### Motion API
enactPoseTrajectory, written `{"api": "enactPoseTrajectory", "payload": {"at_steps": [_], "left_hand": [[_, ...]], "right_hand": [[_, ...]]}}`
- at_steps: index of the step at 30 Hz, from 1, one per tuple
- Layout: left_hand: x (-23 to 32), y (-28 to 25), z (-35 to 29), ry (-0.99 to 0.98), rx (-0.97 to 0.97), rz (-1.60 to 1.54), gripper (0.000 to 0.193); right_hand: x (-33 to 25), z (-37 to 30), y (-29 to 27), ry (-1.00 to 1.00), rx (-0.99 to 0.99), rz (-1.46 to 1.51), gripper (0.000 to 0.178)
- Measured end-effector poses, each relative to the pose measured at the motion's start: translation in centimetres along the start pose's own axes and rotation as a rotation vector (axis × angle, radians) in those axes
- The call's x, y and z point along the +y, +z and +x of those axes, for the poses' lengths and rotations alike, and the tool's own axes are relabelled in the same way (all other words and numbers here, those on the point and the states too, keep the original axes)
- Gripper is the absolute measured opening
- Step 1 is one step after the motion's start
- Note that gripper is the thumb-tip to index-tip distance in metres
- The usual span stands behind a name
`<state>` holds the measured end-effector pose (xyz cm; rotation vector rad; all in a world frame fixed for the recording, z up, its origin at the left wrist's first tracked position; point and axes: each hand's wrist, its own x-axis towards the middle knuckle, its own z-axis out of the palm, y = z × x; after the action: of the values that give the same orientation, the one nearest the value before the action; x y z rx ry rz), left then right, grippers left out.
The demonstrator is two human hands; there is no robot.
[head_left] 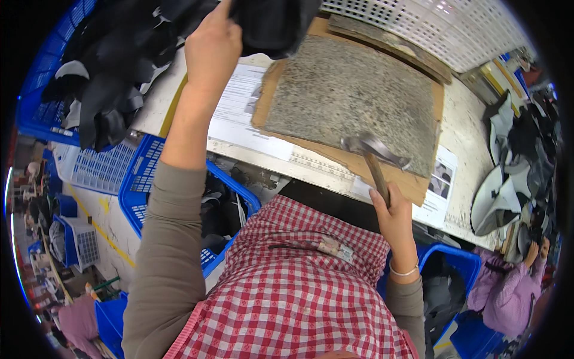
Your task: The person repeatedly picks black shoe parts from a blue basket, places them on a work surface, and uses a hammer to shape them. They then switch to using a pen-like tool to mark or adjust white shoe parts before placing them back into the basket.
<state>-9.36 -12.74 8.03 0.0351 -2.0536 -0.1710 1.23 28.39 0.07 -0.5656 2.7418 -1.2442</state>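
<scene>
My left hand (pixel 214 51) reaches to the top edge, closed on a dark, curved black piece of leather-like material (pixel 269 29). Part of that piece is cut off by the picture's edge, so its full shape does not show. My right hand (pixel 396 218) grips the wooden handle of a hammer (pixel 375 170) near the front edge of the table. The hammer's metal head hangs over the lower right part of a worn grey slab (pixel 353 90), which lies on a brown board (pixel 272 99).
Black cut pieces (pixel 104 78) heap in a blue crate at the far left. A white perforated basket (pixel 442 27) stands behind the slab. Printed sheets (pixel 239 107) lie beside the board. Grey and black pieces (pixel 502 191) pile at right. A co-worker's sleeve (pixel 508 293) shows lower right.
</scene>
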Motion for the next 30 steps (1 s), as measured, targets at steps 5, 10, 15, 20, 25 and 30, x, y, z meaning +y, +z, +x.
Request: {"api": "enactPoseTrajectory", "payload": {"at_steps": [5, 10, 15, 20, 25, 30], "left_hand": [[12.7, 1.0, -0.5, 0.613, -0.333, 0.121, 0.037], [16.1, 1.9, -4.4, 0.785, -0.563, -0.304, 0.063], [12.2, 3.4, -4.3, 0.807, -0.602, -0.221, 0.089], [12.0, 7.3, -1.7, 0.664, -0.650, -0.419, 0.089], [13.5, 9.8, 2.6, 0.469, -1.038, -0.719, 0.036], [14.6, 10.1, 4.8, 0.420, -1.175, -0.537, 0.038]], "right_hand": [[0.4, 0.8, -0.9, -0.061, 0.175, -0.041, 0.021], [3.7, 0.3, -2.1, -0.026, 0.224, -0.210, 0.027], [4.9, -0.3, -2.8, 0.043, 0.141, -0.136, 0.030], [3.8, 1.0, -4.2, 0.042, 0.103, -0.121, 0.033], [1.8, 3.4, -7.5, -0.133, 0.073, -0.256, 0.035], [-0.5, 7.7, -7.3, -0.137, 0.082, -0.352, 0.038]]}}
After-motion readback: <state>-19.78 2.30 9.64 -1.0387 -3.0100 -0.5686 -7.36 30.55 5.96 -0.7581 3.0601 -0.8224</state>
